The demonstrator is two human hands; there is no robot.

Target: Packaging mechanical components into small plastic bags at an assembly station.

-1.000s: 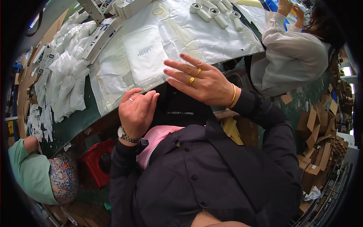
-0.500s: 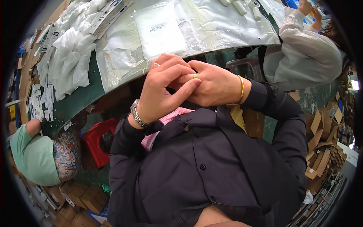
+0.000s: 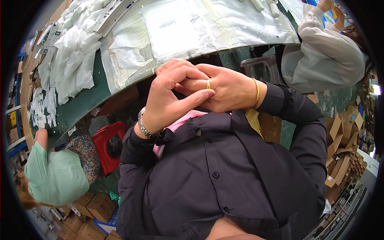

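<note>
My two hands meet in front of my chest, just off the table edge. My left hand (image 3: pixel 168 88), with a metal wristwatch (image 3: pixel 144 123) and a thin ring, is closed around a finger of my right hand (image 3: pixel 229 91). Its thumb tip rests by the gold ring (image 3: pixel 208 84) on that finger. My right hand wears a gold bangle (image 3: pixel 257 93); its other fingers curl inward, and what they hold, if anything, is hidden. A flat white plastic bag (image 3: pixel 172 30) with print on it lies on the table beyond my hands.
Crumpled white bags (image 3: pixel 74 60) and a stack of printed flat boxes (image 3: pixel 114 18) lie at the table's left. White cylindrical parts (image 3: pixel 273 8) sit at the far right. Co-workers in green (image 3: pixel 60 172) and white (image 3: pixel 320 60) flank me. A red stool (image 3: pixel 105 146) stands left; opened cartons (image 3: pixel 340 144) pile up right.
My view has shifted slightly. My hands stay joined, with the left fingers and thumb moved a little around the ringed finger. The person in green leans further into view.
</note>
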